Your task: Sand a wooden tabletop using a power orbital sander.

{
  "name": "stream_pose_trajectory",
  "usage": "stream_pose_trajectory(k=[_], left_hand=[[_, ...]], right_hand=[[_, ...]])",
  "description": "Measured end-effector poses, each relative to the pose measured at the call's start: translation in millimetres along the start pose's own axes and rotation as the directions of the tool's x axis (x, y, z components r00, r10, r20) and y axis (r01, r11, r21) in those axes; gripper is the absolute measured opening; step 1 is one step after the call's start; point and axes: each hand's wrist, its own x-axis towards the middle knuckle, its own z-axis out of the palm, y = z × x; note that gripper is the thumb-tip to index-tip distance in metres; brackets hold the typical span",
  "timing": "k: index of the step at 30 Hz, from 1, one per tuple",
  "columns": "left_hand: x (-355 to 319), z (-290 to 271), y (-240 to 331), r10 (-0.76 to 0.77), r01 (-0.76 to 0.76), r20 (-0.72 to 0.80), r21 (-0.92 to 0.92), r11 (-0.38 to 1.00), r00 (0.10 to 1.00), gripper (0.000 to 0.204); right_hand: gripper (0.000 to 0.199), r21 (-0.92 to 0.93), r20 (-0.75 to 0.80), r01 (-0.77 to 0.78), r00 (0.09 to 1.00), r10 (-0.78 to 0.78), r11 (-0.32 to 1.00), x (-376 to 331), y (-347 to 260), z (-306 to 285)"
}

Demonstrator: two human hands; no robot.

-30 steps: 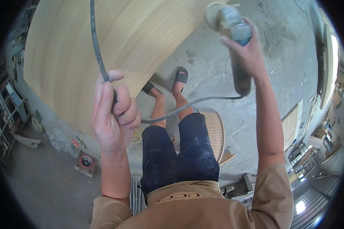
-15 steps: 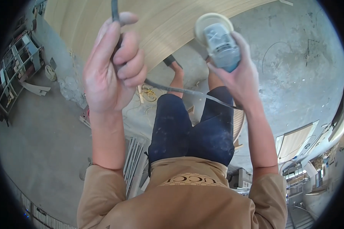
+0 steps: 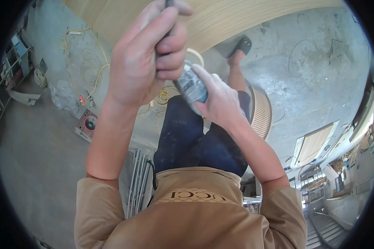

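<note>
My left hand (image 3: 147, 62) is raised in front of the wood-grain panel, its fingers curled round a dark cord or hose (image 3: 169, 3). Just beyond and to its right, my right hand (image 3: 221, 97) grips the grey body of a round-pad sander (image 3: 192, 88). The sander's pale disc pad (image 3: 196, 57) points up and away from me, partly hidden behind my left hand. Where the cord joins the tool cannot be seen. The large light wood-grain panel (image 3: 237, 23) spans the far side, its curved edge above both hands.
A yellow cord (image 3: 99, 81) loops over the concrete floor at left. Near it lie clear plastic sheeting (image 3: 64, 99) and a speaker-like box (image 3: 89, 123). Metal bars (image 3: 138, 178) are beside my left leg. A ribbed curved piece (image 3: 262, 113) stands right of my legs.
My right hand has brought the sander left and slightly down, close to my left hand. My left hand, still on the cord, has shifted right and up. My feet and view have shifted.
</note>
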Motion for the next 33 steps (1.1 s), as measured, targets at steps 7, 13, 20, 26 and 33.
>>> stream_pose_trajectory(k=[7,13,20,26,33], left_hand=[[-18,-37,-2,0.046,-0.041,0.078,-0.068,0.997,0.996,0.028],[-31,-43,1,0.028,-0.026,0.056,-0.045,0.999,0.998,0.035],[-32,-51,1,0.035,-0.03,0.088,-0.065,0.997,0.995,0.029],[-26,-48,-7,0.001,0.006,0.102,-0.066,0.998,0.995,0.028],[-18,-36,-13,0.007,0.003,0.13,-0.08,0.997,0.991,0.028]], right_hand=[[0.086,0.155,-0.304,-0.06,0.947,0.105,0.986,-10,13,-16],[0.094,0.194,-0.55,-0.017,0.826,0.123,0.981,-3,33,-58],[0.095,0.194,-0.339,-0.122,0.923,0.183,0.973,-8,7,-13],[0.095,0.163,-0.262,-0.106,0.954,0.147,0.981,-7,-2,-13],[0.095,0.134,-0.607,0.076,0.794,0.021,0.988,14,81,-104]])
